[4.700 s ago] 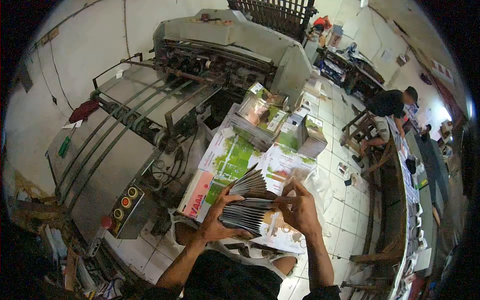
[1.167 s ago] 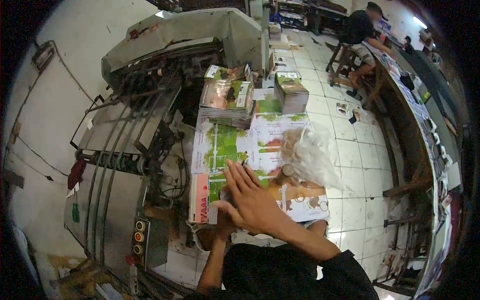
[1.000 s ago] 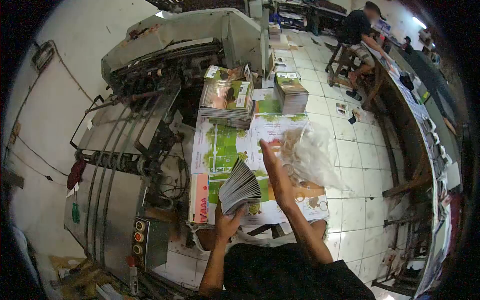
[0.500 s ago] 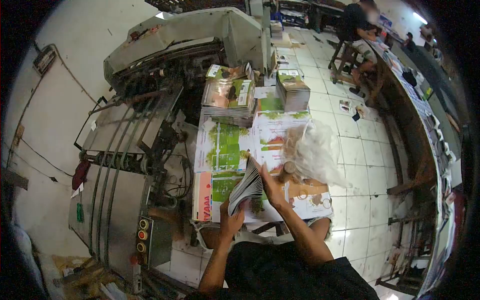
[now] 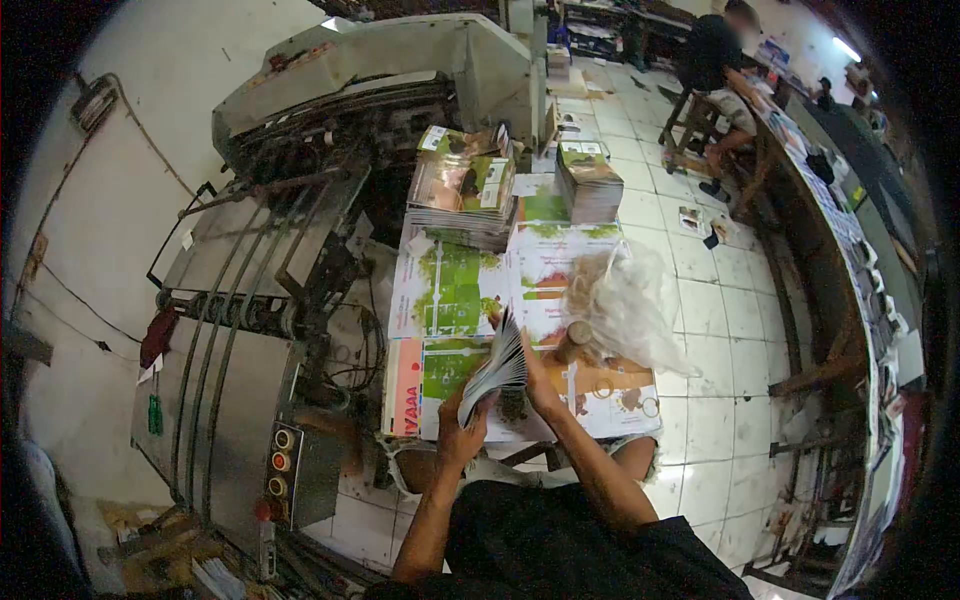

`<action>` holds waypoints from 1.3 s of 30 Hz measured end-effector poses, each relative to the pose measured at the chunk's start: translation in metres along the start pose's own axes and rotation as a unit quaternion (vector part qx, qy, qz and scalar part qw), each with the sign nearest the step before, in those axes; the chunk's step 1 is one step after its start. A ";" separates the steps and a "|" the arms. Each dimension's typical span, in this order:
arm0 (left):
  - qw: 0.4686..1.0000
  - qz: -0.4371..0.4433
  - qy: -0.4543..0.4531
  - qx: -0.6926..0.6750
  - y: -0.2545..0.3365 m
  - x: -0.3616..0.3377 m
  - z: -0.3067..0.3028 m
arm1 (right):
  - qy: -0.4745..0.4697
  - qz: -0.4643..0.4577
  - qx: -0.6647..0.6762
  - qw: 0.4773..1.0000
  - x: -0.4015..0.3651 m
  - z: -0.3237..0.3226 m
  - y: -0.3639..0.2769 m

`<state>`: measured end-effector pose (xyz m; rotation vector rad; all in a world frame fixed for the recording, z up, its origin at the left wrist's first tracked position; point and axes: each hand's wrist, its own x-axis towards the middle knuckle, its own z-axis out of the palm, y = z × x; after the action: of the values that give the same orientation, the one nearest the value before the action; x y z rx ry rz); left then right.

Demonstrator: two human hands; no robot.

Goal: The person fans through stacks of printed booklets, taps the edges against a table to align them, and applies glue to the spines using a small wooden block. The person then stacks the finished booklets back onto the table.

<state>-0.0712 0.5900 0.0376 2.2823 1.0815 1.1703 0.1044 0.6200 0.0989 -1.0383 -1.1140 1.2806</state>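
My left hand clamps the foot of a fanned stack of printed paper leaflets above the poster-covered bench; my right hand, loosely open, presses its side. A crumpled clear plastic bag sits at two o'clock.

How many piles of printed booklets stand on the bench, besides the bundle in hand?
3: a wide pile of glossy green-and-brown booklets by the grey metal machine, a leaning pile just behind it, and a tall pile to their right. Others may be hidden.
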 end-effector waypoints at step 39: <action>0.958 -0.094 -0.178 0.203 0.002 0.036 -0.036 | 0.203 -0.105 -0.266 0.937 0.022 -0.086 -0.036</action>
<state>-0.0861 0.6155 0.0790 2.4831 1.4499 0.4640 0.1947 0.6437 0.1199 -1.4574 -1.2293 0.5561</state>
